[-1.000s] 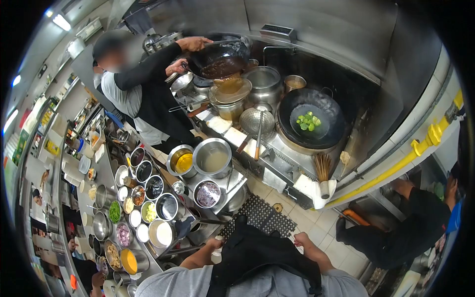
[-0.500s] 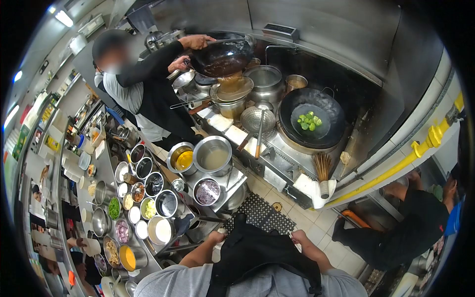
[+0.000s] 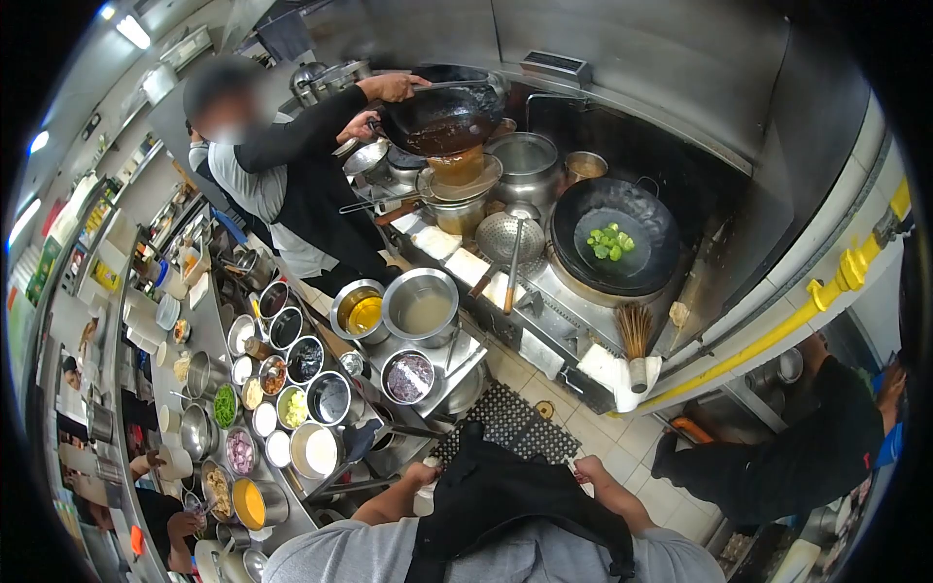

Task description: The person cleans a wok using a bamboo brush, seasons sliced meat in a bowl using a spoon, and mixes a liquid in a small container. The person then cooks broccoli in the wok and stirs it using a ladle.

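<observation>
The left hand's fingers (image 3: 427, 471) were clamped on whitish material (image 3: 425, 501); the right hand's fingers (image 3: 582, 468) curled, their hold too small to tell; between them hung a creased black apron (image 3: 515, 496); ahead lay a pale-dotted mat (image 3: 501, 418); beyond, a round, dark wok (image 3: 573, 228) held glossy green pieces (image 3: 610, 241).

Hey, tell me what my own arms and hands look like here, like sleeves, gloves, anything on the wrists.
You're wearing plain grey fabric sleeves that end around the elbows, leaving your forearms bare. Your left hand and right hand look ungloved, and no watch or band shows. Finer details on the fingers are too small to make out.
</observation>
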A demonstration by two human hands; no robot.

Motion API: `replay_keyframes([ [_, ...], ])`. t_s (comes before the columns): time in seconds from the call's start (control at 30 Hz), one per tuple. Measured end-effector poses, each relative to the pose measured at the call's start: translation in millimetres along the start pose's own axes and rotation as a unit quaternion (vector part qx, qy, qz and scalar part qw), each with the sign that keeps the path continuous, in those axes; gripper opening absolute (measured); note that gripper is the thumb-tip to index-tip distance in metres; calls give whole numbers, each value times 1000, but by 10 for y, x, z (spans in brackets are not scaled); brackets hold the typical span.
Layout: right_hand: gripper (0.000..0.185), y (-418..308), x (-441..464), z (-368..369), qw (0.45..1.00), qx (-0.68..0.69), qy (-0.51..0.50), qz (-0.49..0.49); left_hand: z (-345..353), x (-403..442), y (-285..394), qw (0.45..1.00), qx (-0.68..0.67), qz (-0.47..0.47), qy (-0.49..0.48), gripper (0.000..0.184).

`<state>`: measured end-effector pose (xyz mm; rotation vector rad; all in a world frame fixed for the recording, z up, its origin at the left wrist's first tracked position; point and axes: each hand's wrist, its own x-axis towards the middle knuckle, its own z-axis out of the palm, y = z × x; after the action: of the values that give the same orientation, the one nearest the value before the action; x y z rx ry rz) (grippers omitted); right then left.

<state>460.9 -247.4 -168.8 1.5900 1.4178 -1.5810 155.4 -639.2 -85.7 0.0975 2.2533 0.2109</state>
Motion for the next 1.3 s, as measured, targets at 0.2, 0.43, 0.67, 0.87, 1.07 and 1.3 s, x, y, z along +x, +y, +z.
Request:
replay_keyframes([
  [0.2, 24, -76, -182, 0, 1000, 5, -4, -6, 30, 103, -46, 999, 22, 20, -38, 64],
  [0.43, 25, -65, -100, -5, 1000, 7, -19, -19, 154, 329, -107, 999, 17, 39, -21, 64],
  [0.67, 27, -4, -91, -12, 1000, -7, -14, -15, 20, -64, 134, 999, -32, 4, 5, 62],
  [0.87, 26, 53, -50, -35, 1000, -10, -13, -2, 48, -66, 138, 1000, -23, 2, 18, 59],
  [1.07, 24, 44, -87, -29, 1000, -9, 0, -8, 67, -23, 122, 999, -39, 1, 2, 64],
  [1.3, 23, 45, -69, -11, 1000, 11, 4, -13, 83, 80, 101, 1000, -28, 3, -14, 66],
])
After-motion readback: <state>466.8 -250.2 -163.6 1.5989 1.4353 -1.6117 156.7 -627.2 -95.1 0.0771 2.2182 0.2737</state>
